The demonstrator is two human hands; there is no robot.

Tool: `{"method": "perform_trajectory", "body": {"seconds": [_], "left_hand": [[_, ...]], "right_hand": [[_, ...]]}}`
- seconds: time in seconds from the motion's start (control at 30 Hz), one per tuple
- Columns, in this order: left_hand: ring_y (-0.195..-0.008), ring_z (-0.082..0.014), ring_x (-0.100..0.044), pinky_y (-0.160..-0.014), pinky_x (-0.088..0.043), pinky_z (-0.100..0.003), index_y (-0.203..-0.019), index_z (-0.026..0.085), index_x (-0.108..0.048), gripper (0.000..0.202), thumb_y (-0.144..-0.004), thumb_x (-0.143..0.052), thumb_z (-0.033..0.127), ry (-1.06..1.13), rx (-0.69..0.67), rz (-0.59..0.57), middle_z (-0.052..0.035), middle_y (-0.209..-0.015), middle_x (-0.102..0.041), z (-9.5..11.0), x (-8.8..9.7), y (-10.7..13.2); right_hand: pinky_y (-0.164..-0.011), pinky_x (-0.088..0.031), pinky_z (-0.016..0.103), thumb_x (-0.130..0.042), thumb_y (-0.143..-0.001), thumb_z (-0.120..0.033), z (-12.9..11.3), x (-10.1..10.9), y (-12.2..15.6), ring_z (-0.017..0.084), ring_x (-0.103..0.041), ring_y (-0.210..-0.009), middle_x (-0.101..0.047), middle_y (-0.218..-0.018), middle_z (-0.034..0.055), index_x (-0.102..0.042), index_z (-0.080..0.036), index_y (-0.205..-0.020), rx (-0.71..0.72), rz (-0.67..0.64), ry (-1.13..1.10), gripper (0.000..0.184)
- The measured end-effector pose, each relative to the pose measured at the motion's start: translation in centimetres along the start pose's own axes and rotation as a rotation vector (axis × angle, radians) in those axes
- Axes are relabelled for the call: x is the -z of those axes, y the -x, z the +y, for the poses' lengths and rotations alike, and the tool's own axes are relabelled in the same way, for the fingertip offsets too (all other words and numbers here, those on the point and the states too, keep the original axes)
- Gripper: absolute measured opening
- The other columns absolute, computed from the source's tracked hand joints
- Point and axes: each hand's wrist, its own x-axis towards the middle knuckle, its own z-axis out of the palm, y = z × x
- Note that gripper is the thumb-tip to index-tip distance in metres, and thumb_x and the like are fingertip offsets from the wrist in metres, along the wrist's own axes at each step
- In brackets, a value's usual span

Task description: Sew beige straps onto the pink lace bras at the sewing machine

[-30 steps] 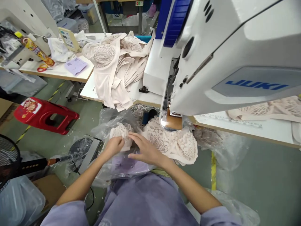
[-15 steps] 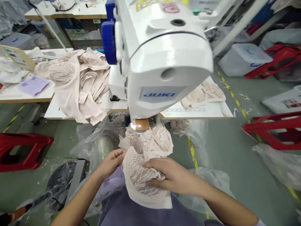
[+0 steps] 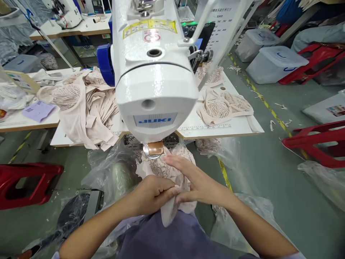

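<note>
A beige lace garment piece (image 3: 172, 205) lies in my lap, just under the head of a white JUKI sewing machine (image 3: 153, 90). My left hand (image 3: 151, 194) is closed, pinching the fabric's edge. My right hand (image 3: 196, 181) rests on top of the lace with its fingers stretched toward the presser foot (image 3: 153, 149), thumb against the fabric. More lace (image 3: 161, 167) bunches below the foot.
A heap of beige pieces (image 3: 86, 104) lies on the table at left, and lace cups (image 3: 221, 106) lie at right. Clear plastic bags (image 3: 113, 172) surround my knees. Red stools (image 3: 29, 180) stand at left and right (image 3: 318, 142). White bins (image 3: 275, 63) stand at the back right.
My view has swung to face the machine head-on. The lace piece has dropped lower into my lap; my left hand has closed on its edge, and my right hand has opened flat over it.
</note>
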Motion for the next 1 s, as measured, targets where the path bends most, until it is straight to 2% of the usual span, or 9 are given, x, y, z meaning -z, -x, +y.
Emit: {"method": "perform_trajectory", "body": {"seconds": [0.07, 0.13, 0.23, 0.37, 0.47, 0.63, 0.8, 0.93, 1.0], "left_hand": [[-0.053, -0.0074, -0.029, -0.053, -0.022, -0.024, -0.063, 0.017, -0.039, 0.040, -0.100, -0.046, 0.031, -0.069, 0.015, 0.071, 0.0065, -0.058, -0.032, 0.5, 0.6, -0.2], [-0.053, -0.0075, -0.027, -0.051, -0.020, -0.024, -0.060, 0.017, -0.037, 0.043, -0.096, -0.051, 0.035, -0.137, 0.087, 0.218, 0.0065, -0.056, -0.031, 0.4, 1.8, -0.4], [-0.056, -0.0090, -0.037, -0.052, -0.026, -0.022, -0.062, 0.017, -0.049, 0.038, -0.089, -0.062, 0.040, -0.172, 0.219, 0.470, 0.0051, -0.058, -0.043, -0.1, 4.2, -0.9], [-0.059, -0.0109, -0.041, -0.055, -0.030, -0.022, -0.061, 0.018, -0.050, 0.034, -0.085, -0.064, 0.039, -0.156, 0.322, 0.641, 0.0043, -0.059, -0.045, -1.0, 6.6, -1.9], [-0.055, -0.0105, -0.032, -0.052, -0.025, -0.023, -0.052, 0.020, -0.036, 0.045, -0.086, -0.059, 0.039, -0.214, 0.338, 0.672, 0.0051, -0.051, -0.032, -1.4, 7.2, -2.6], [-0.062, -0.0139, -0.039, -0.055, -0.031, -0.024, -0.059, 0.020, -0.050, 0.028, -0.082, -0.058, 0.033, -0.269, 0.239, 0.712, 0.0031, -0.053, -0.042, -1.8, 7.4, -3.2], [-0.059, -0.0128, -0.034, -0.053, -0.026, -0.024, -0.054, 0.021, -0.039, 0.032, -0.079, -0.058, 0.028, -0.277, 0.259, 0.719, 0.0037, -0.050, -0.034, -1.7, 7.5, -3.3], [-0.059, -0.0122, -0.030, -0.053, -0.022, -0.025, -0.055, 0.021, -0.035, 0.034, -0.080, -0.057, 0.026, -0.278, 0.234, 0.698, 0.0040, -0.052, -0.029, -1.2, 7.5, -3.3], [-0.057, -0.0113, -0.024, -0.053, -0.019, -0.026, -0.055, 0.022, -0.028, 0.038, -0.080, -0.056, 0.024, -0.285, 0.247, 0.692, 0.0048, -0.052, -0.024, -1.1, 7.5, -3.1]], "right_hand": [[-0.086, -0.049, 0.032, -0.068, -0.081, -0.068, 0.8, -0.5, -1.6, 0.024, -0.064, -0.101, -0.069, -0.107, 0.0078, -0.067, -0.021, -0.114, 0.042, -0.037, -0.193, 0.058], [-0.061, -0.042, 0.025, -0.059, -0.089, -0.063, 1.3, -0.8, -3.1, 0.014, -0.057, -0.066, -0.060, -0.069, -0.0001, -0.064, -0.018, -0.078, -0.022, 0.025, -0.292, 0.047], [-0.055, -0.030, 0.024, -0.055, -0.093, -0.057, 1.3, -0.8, -5.2, 0.011, -0.043, -0.058, -0.044, -0.060, -0.0033, -0.051, -0.017, -0.063, -0.108, 0.215, -0.253, 0.050], [-0.056, -0.028, 0.024, -0.056, -0.089, -0.058, 1.3, -0.1, -7.5, 0.011, -0.040, -0.060, -0.041, -0.061, -0.0033, -0.049, -0.018, -0.062, -0.158, 0.278, -0.235, 0.049], [-0.057, -0.029, 0.024, -0.058, -0.086, -0.060, 1.7, 0.6, -8.6, 0.012, -0.041, -0.063, -0.044, -0.063, -0.0020, -0.054, -0.017, -0.063, -0.191, 0.260, -0.254, 0.049], [-0.057, -0.029, 0.025, -0.062, -0.083, -0.057, 1.8, 1.7, -9.4, 0.012, -0.040, -0.062, -0.043, -0.061, -0.0022, -0.059, -0.017, -0.063, -0.195, 0.240, -0.277, 0.045], [-0.059, -0.035, 0.027, -0.068, -0.080, -0.058, 2.0, 2.5, -9.9, 0.014, -0.047, -0.063, -0.051, -0.063, -0.0005, -0.061, -0.018, -0.066, -0.215, 0.218, -0.287, 0.043], [-0.073, -0.047, 0.032, -0.070, -0.078, -0.065, 3.9, 1.2, -9.6, 0.021, -0.060, -0.082, -0.066, -0.086, 0.0058, -0.066, -0.019, -0.092, -0.244, 0.301, -0.389, 0.049], [-0.080, -0.051, 0.035, -0.066, -0.074, -0.077, 5.2, -0.6, -8.8, 0.024, -0.063, -0.092, -0.067, -0.102, 0.0094, -0.060, -0.019, -0.117, -0.228, 0.295, -0.530, 0.073]]}}
